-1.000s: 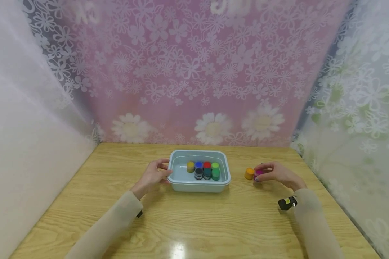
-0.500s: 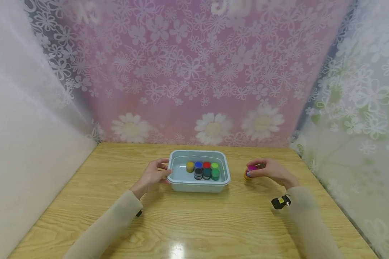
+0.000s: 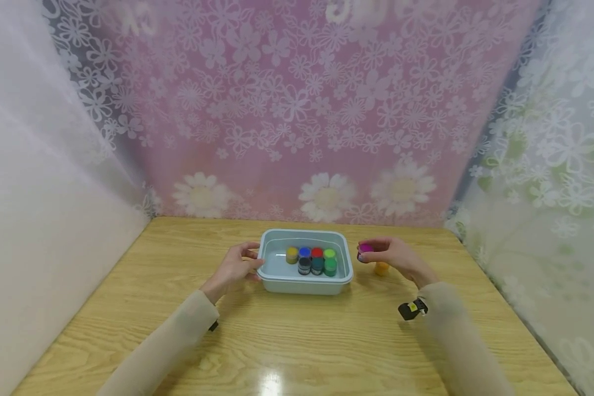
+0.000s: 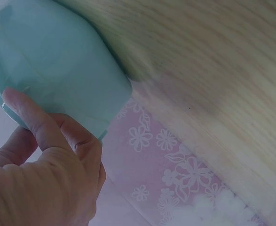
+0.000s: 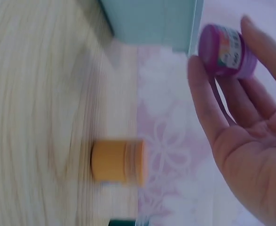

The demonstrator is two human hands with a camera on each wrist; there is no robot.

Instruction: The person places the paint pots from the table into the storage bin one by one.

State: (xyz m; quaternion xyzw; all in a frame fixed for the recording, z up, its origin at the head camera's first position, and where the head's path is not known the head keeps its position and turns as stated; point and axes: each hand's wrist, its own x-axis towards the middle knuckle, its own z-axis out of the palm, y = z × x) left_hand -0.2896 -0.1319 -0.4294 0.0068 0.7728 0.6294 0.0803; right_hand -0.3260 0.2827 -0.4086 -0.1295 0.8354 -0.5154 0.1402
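A light blue plastic basin (image 3: 307, 287) stands on the table with several small paint jars inside, among them a red jar (image 3: 317, 253) and a yellow jar (image 3: 291, 254). My left hand (image 3: 234, 270) grips the basin's left rim; the left wrist view shows the thumb (image 4: 32, 115) over the edge. Between the thumb and fingers of my right hand (image 3: 395, 257) is a purple paint jar (image 5: 227, 51), raised off the table just right of the basin. Below and behind that hand, an orange paint jar (image 5: 116, 161) sits upright on the table, partly covered in the head view.
Wood-grain table (image 3: 297, 335) spreads all around the basin. At the lower edge of the right wrist view, part of a dark green jar (image 5: 126, 222) shows. A pink flowered curtain (image 3: 297, 137) hangs behind, with pale cloth on both sides.
My right hand has lifted the purple jar and carried it left, past the orange jar, toward the basin. The left hand and the basin have stayed in place.
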